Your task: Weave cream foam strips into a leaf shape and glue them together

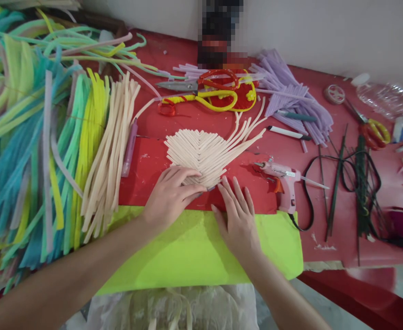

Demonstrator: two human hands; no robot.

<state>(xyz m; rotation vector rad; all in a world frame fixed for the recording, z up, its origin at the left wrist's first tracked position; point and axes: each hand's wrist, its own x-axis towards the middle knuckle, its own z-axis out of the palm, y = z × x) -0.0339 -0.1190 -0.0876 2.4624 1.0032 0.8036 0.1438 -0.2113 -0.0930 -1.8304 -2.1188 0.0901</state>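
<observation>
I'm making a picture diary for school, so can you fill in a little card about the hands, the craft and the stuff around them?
Left hand: touching the lower left of the cream piece
Right hand: fingers stretched out, by its lower right edge
Pattern: strips slanting from a middle line; loose ends at upper right
Under it: red surface
Left side: colourful bundled strips
Right side: pink glue gun
Beyond: scissors, purple strips

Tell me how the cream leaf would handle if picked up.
The leaf is probably light for its size, being built from slender stems. Its closely packed middle might hold together fairly well, while the loose stem ends fanning out at the upper right, some curved, would likely bend or flop.
</observation>
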